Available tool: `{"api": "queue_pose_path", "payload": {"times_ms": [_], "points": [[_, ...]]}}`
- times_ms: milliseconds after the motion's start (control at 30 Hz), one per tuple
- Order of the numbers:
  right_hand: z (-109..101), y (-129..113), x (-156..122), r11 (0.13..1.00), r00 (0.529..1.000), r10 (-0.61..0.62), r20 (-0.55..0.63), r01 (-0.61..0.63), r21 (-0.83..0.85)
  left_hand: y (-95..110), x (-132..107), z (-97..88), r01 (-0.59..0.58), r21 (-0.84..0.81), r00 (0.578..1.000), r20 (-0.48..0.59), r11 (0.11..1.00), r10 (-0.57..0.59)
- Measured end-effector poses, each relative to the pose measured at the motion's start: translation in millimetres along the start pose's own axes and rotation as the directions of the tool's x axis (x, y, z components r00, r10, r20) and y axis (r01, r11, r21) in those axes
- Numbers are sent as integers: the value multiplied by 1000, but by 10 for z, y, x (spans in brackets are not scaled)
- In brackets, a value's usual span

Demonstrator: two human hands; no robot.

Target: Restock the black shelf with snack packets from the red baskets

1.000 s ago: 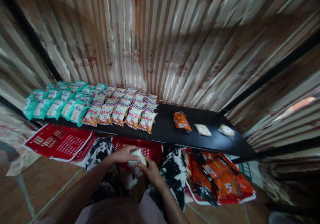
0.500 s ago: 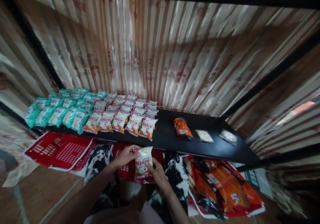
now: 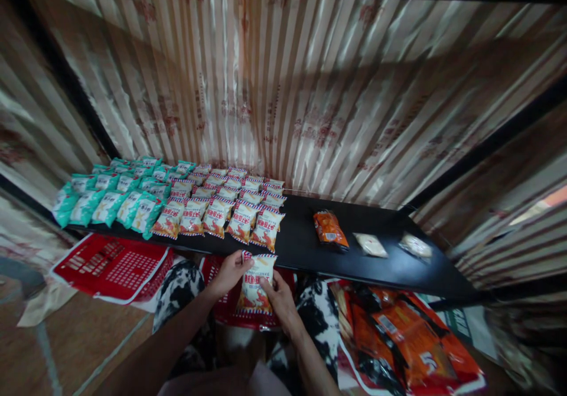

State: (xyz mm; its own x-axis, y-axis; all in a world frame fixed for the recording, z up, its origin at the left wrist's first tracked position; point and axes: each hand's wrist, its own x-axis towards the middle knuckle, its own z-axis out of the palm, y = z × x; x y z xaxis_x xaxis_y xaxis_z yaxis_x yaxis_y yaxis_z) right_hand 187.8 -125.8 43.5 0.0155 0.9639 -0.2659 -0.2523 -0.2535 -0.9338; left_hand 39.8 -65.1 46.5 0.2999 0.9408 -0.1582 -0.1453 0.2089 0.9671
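Note:
Both my hands hold one white and orange snack packet (image 3: 256, 284) upright just below the front edge of a black shelf (image 3: 310, 251). My left hand (image 3: 230, 271) pinches its top left corner. My right hand (image 3: 280, 295) grips its right side lower down. On the shelf just above stand rows of the same orange and white packets (image 3: 230, 207), and to their left rows of teal packets (image 3: 110, 198).
A single orange packet (image 3: 329, 231) and two pale clear packets (image 3: 371, 244) lie on the shelf's right part. Red baskets (image 3: 110, 263) sit on the floor under the shelf. A bag of orange packets (image 3: 398, 337) lies at lower right. Striped curtain hangs behind.
The packet was bunched low between my hands; now it is raised, flattened and upright near the shelf edge. The view has shifted slightly downward and right.

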Motion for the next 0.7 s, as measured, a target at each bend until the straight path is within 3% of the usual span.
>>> {"api": "queue_pose_path", "payload": {"times_ms": [433,700], "points": [[-147,-5,248,971,985,-145,-94,124,-202,150,186,126,-47,47,999,-3,998,47],[-222,-126,251,970,972,-153,-178,114,-214,40,311,213,-76,201,996,-31,977,84]]}}
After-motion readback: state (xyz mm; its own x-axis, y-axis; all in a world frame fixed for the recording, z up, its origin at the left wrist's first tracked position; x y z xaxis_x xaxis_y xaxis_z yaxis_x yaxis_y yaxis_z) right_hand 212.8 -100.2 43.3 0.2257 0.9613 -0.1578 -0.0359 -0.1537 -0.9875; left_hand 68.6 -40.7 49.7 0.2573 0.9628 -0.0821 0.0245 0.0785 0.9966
